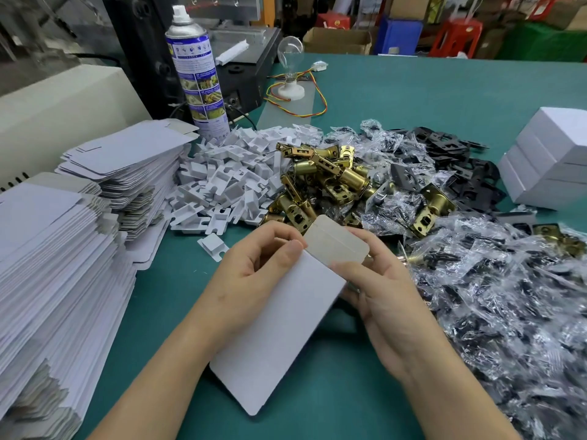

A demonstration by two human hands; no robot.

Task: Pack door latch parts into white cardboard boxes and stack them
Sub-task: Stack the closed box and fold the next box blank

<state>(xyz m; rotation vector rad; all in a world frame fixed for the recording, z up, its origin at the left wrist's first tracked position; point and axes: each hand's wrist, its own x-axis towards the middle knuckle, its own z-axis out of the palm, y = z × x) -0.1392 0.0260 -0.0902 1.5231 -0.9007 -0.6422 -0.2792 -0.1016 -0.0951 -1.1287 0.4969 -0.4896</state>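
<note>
A green desk [413, 90] fills the frame, with a cluttered workshop of cartons and red stools along the top edge. At lower centre both hands hold a flat white cardboard box [279, 328] just above the desk, tilted so that its grey-backed flap [336, 246] points toward the upper right. The left hand [254, 274] grips the box's left edge; its fingers [276, 230] are curled and the thumb presses at the flap's fold. The right hand [381, 287] pinches the box's right edge below the flap, thumb on the white face and the other fingers behind the card.

Tall stacks of flat box blanks [63, 265] run down the left side. Above the hands lies a heap of white plastic inserts [228, 173], and just right of it a pile of brass latches [324, 179]. Bagged black parts [508, 296] spread across the right half of the frame. A stack of closed white boxes [546, 160] stands at the right edge. A spray can [197, 74] stands upright at upper left, with a clear light bulb [289, 52] on a white base to its right.
</note>
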